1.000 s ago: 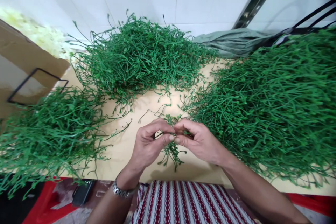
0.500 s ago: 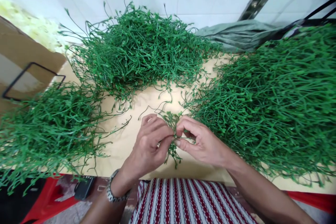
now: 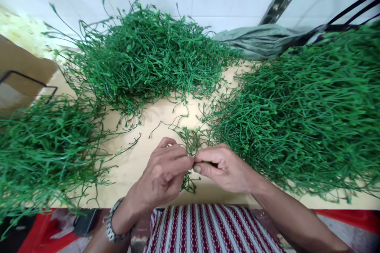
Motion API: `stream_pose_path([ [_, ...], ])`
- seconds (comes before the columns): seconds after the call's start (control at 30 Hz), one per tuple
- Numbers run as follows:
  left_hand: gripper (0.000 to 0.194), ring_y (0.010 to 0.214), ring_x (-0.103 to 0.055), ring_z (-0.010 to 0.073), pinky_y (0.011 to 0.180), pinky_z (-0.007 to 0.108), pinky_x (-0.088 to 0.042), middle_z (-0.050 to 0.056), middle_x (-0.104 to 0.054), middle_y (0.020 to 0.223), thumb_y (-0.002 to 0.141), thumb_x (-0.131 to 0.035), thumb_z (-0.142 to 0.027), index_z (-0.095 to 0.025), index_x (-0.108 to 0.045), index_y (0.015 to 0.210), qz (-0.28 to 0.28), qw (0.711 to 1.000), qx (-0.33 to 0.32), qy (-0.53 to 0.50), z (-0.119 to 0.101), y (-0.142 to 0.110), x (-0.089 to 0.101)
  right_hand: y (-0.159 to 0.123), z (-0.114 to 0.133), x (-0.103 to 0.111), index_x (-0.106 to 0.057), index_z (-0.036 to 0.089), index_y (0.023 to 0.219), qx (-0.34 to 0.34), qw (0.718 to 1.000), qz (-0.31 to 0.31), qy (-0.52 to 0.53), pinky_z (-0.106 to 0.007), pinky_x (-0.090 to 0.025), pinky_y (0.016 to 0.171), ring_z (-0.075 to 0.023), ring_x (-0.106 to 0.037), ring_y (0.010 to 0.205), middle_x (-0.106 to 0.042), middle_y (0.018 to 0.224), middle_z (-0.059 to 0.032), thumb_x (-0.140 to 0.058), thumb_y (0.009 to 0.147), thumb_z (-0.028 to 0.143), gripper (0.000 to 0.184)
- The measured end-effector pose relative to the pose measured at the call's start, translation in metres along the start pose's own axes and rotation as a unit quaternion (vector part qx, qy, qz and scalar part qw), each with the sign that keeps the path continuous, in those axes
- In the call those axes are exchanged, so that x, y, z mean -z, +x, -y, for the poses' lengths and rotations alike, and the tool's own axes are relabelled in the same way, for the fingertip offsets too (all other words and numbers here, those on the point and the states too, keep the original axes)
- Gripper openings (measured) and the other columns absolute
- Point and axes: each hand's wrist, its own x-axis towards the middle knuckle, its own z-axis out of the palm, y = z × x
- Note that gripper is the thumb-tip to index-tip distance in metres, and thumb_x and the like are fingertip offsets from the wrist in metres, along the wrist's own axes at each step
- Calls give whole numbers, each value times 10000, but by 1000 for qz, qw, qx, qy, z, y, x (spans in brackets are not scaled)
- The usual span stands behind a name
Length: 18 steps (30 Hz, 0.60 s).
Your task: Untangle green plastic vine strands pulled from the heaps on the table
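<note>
My left hand (image 3: 166, 172) and my right hand (image 3: 224, 166) meet above the table's near edge, fingertips almost touching. Both are closed in a pinch on thin green stems, whose exact hold is partly hidden by the fingers. A small bunch of green stems (image 3: 190, 137) with bud-like tips shows just beyond my fingers, and more of it sticks out below them. A few loose dark stems (image 3: 162, 122) lie on the tabletop (image 3: 130, 166) ahead of my left hand.
Large piles of similar stems lie at the back (image 3: 154, 55), the left (image 3: 50, 150) and the right (image 3: 299, 122). A cardboard box (image 3: 26, 63) with a black wire frame (image 3: 28, 79) stands at left. Green cloth (image 3: 258, 41) lies along the wall. Below the table are red stools (image 3: 44, 231).
The view has shifted slightly to the right. My right hand has closed into a tighter pinch, and its fingertips now meet my left fingers over the bunch.
</note>
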Motion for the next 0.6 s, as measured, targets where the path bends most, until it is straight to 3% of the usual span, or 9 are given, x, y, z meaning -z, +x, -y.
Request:
stream_pose_path([
  [0.2,172,529,-446,114,684,339,-393,-10,-502,554,834,-434,-147,-185,-549,712,-35,975,34,-217,0,-4,-6,-1,-3,-4,-489,160,579,47,989,-6,139,-206,-270,454,-65,-342,466,-395,504,48,-468,868,388,368],
  [0.4,204,524,-447,116,699,357,-419,-8,-502,533,863,-450,-235,-191,-566,701,-32,949,27,-313,-1,-4,-7,2,-5,-6,-559,161,575,40,955,44,290,-203,-301,439,-63,-407,448,-471,496,35,-530,820,437,370],
  [0.5,218,513,-455,115,711,375,-423,-8,-526,532,857,-479,-261,-196,-580,675,-41,943,43,-328,3,-6,-6,0,-1,2,-519,189,522,70,935,67,341,-209,-333,429,-64,-396,387,-431,421,53,-500,802,519,433],
  [0.6,146,542,-508,126,745,403,-432,-4,-565,572,827,-540,-265,-210,-614,714,-102,918,72,-375,9,-11,-6,-5,2,14,-557,205,613,88,946,-6,311,-230,-368,463,-78,-427,422,-438,449,51,-492,831,482,358],
])
